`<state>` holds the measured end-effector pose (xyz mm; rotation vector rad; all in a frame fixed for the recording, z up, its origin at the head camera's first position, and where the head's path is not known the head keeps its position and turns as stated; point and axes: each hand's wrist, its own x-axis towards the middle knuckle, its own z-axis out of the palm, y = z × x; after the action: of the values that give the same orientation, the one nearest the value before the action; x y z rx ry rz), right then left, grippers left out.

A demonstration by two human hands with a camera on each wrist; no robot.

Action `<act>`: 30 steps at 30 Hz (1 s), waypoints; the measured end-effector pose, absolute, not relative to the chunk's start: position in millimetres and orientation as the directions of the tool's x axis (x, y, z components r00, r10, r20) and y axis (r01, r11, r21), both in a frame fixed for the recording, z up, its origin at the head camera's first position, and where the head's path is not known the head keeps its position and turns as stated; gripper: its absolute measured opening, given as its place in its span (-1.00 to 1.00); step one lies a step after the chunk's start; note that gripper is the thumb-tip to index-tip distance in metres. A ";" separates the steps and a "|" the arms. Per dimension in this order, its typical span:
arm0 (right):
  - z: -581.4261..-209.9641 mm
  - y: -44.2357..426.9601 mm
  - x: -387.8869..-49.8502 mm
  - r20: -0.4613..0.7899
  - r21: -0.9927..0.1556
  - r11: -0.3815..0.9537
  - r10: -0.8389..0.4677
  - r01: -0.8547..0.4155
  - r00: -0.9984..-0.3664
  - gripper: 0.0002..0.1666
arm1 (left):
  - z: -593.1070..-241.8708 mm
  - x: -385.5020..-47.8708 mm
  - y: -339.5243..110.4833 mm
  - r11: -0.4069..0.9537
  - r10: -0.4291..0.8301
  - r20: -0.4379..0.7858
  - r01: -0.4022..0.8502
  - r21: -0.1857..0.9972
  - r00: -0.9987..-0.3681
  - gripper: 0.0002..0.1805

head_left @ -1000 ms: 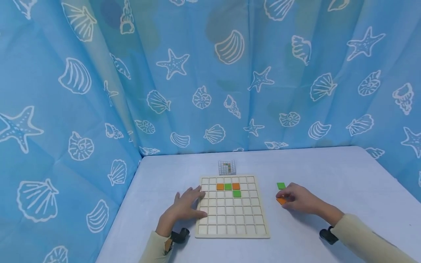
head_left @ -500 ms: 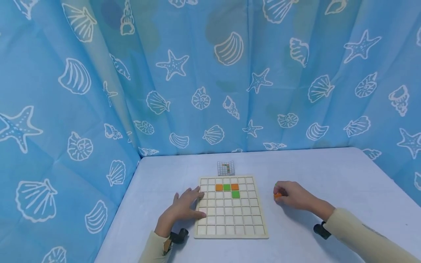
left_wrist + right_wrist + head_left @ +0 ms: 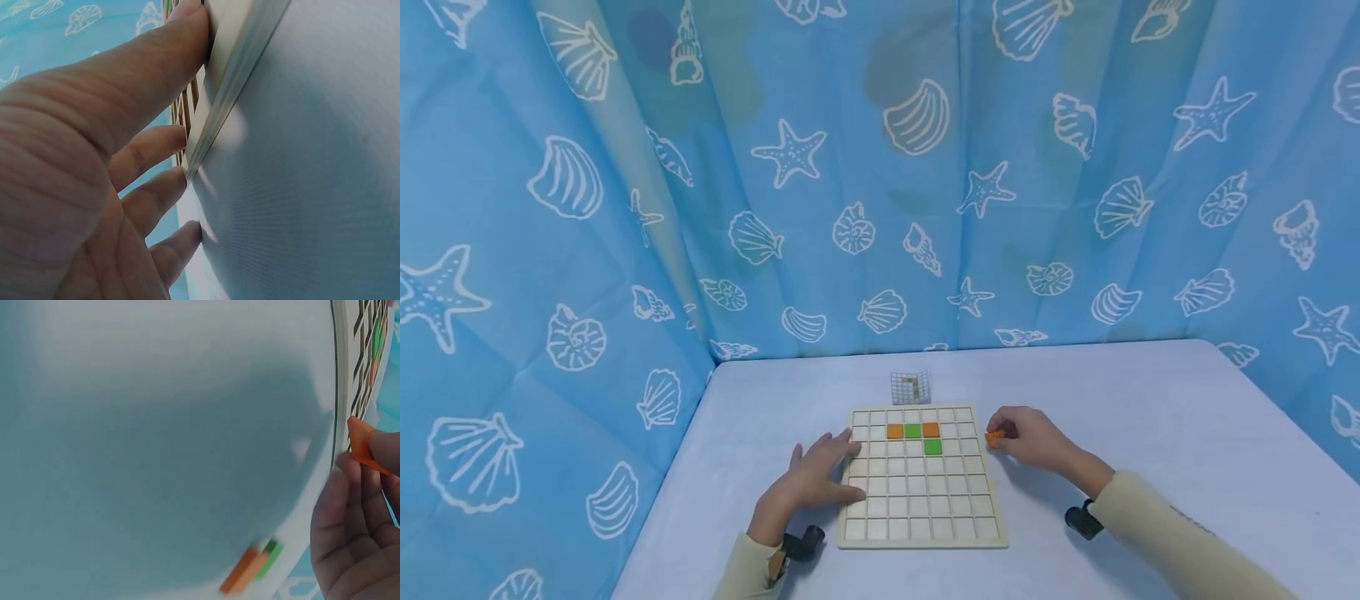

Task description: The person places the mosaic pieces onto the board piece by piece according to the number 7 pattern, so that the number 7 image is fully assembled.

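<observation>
A wooden grid board [image 3: 922,543] lies on the table. In its second row from the back are an orange tile [image 3: 895,431], a green tile [image 3: 912,431] and another orange tile [image 3: 931,430]; a green tile [image 3: 932,447] sits just in front of the right one. My left hand [image 3: 812,479], fingers spread, rests on the board's left edge, thumb on the rim [image 3: 94,131]. My right hand [image 3: 1037,437] pinches an orange tile [image 3: 994,437] beside the board's right edge; the right wrist view shows this tile [image 3: 362,445] between thumb and fingers.
Behind the board stands a small card [image 3: 911,388] printed with a grid and coloured squares. The right wrist view shows a blurred orange piece [image 3: 240,570] and green piece [image 3: 270,557] on the table. A blue shell-patterned curtain [image 3: 865,150] hangs behind the table.
My right hand has picked up the orange tile and moved left with it to the board's right edge. My left hand stays at the board's left side.
</observation>
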<state>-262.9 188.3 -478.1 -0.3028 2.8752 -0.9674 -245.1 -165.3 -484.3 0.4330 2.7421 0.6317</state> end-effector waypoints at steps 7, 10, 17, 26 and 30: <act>-479.1 153.8 -264.5 -0.021 -0.658 0.736 -0.226 -0.156 -0.974 -0.87 | -485.1 -245.0 -167.0 0.853 0.355 -0.199 0.230 0.468 -0.913 -0.14; -479.6 141.4 -262.7 -0.042 -0.678 0.721 -0.230 -0.141 -0.972 -0.88 | -485.6 -245.5 -166.3 0.853 0.359 -0.200 0.234 0.467 -0.911 -0.13; -478.6 122.2 -262.8 -0.011 -0.712 0.681 -0.251 -0.169 -0.968 -0.89 | -485.1 -245.6 -166.2 0.860 0.354 -0.200 0.234 0.454 -0.913 -0.14; -488.9 111.1 -260.9 -0.022 -0.619 0.748 -0.321 -0.239 -0.947 -0.87 | -484.5 -246.2 -167.9 0.858 0.351 -0.200 0.228 0.460 -0.915 -0.16; -493.5 112.0 -258.7 -0.027 -0.618 0.744 -0.345 -0.256 -0.938 -0.86 | -486.4 -247.1 -167.3 0.854 0.358 -0.194 0.236 0.463 -0.913 -0.16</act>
<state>-258.7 112.0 -493.5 -0.4855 2.8015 -0.9615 -247.1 -167.3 -486.4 0.4503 2.7564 0.6376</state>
